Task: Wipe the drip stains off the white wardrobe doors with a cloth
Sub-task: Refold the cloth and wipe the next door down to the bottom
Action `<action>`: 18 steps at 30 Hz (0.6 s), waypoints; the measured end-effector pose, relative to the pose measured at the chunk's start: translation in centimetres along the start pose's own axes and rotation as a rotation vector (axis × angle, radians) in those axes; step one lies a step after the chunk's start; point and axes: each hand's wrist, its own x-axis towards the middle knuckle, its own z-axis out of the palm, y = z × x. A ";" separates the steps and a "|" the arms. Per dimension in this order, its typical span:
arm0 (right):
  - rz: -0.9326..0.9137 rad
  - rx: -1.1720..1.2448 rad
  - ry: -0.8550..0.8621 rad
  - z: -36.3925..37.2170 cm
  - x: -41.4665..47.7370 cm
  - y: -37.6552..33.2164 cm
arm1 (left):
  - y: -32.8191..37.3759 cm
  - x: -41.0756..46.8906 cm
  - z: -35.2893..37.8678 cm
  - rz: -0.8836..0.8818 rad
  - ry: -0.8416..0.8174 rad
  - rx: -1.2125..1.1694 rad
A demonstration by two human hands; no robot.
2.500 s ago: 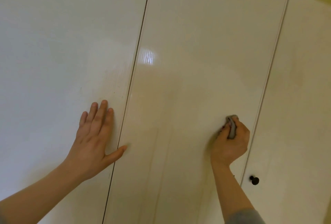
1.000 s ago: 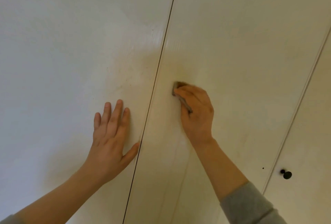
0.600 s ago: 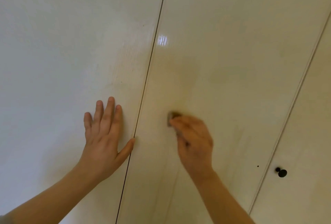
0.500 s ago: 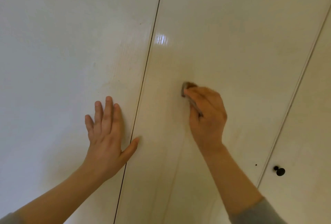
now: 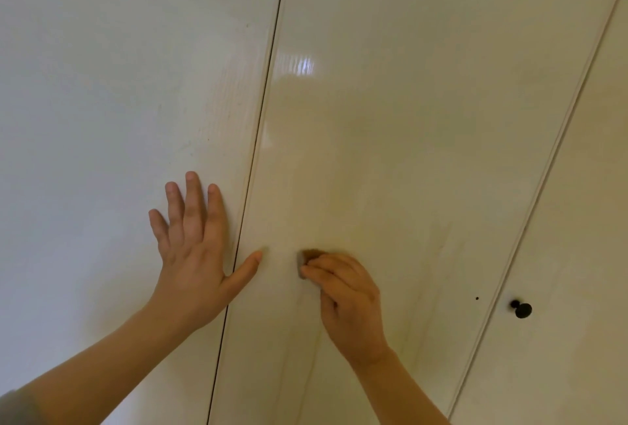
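Note:
Glossy white wardrobe doors fill the view. My left hand (image 5: 195,254) lies flat with fingers spread on the left door (image 5: 102,119), its thumb reaching across the seam. My right hand (image 5: 346,295) presses a small grey-brown cloth (image 5: 303,261) against the middle door (image 5: 407,119), low down and just right of the seam. Only a corner of the cloth shows beyond my fingertips. Faint vertical drip streaks (image 5: 314,356) run down the middle door below my right hand.
A third door (image 5: 577,254) stands at the right with a small black knob (image 5: 521,309). A tiny dark dot (image 5: 477,298) marks the middle door near its right edge. A bright light reflection (image 5: 299,66) sits high on the middle door.
My right hand has swept the cloth up and down the middle door and now sits lower, closer to my left thumb. My left hand stays planted on the left door.

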 end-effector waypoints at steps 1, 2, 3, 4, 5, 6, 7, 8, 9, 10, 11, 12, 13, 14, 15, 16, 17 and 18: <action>0.009 -0.006 0.040 -0.9 1.2 0.0 | 0.1 0.0 -0.1 -0.007 -0.005 -0.013; 0.018 -0.033 0.105 -1.9 2.8 0.2 | 0.4 0.0 -0.1 -0.010 -0.012 -0.030; 0.025 -0.068 0.186 -2.9 4.8 0.7 | 0.7 -0.1 -0.1 -0.002 -0.017 -0.045; 0.020 -0.104 0.266 -3.9 6.9 1.4 | 1.2 -0.3 0.0 0.016 -0.021 -0.054; 0.010 -0.135 0.320 -4.7 8.9 2.3 | 1.8 -0.4 0.3 0.038 -0.023 -0.058; 0.003 -0.152 0.343 -5.2 10.7 3.3 | 2.2 -0.6 0.6 0.054 -0.026 -0.060; 0.003 -0.155 0.338 -5.3 11.9 4.1 | 2.6 -0.8 0.9 0.061 -0.027 -0.062; 0.011 -0.153 0.322 -5.3 12.5 4.8 | 2.9 -0.9 1.3 0.060 -0.026 -0.066; 0.022 -0.148 0.306 -4.9 12.5 5.2 | 3.0 -1.0 1.4 0.053 -0.021 -0.065; 0.026 -0.144 0.286 -4.5 11.6 5.4 | 3.0 -1.1 1.6 0.048 -0.016 -0.064; 0.023 -0.138 0.262 -3.9 10.0 5.3 | 2.9 -1.1 1.7 0.046 -0.012 -0.060; 0.010 -0.128 0.233 -3.3 8.1 5.1 | 2.8 -1.1 1.8 0.048 -0.006 -0.054; -0.002 -0.117 0.194 -2.8 5.9 4.7 | 2.7 -1.1 1.9 0.053 -0.001 -0.048; -0.005 -0.105 0.146 -2.4 3.5 4.3 | 2.6 -1.1 2.0 0.062 0.001 -0.041; -0.001 -0.090 0.095 -2.1 1.2 3.9 | 2.5 -1.1 2.0 0.069 0.003 -0.037; 0.002 -0.075 0.047 -1.9 -0.5 3.5 | 2.5 -1.1 2.0 0.069 0.006 -0.034; 0.006 -0.067 0.006 -2.0 -1.6 3.1 | 2.5 -1.0 2.0 0.067 0.006 -0.033; 0.010 -0.056 -0.021 -2.3 -2.1 2.8 | 2.5 -1.1 2.1 0.063 0.004 -0.030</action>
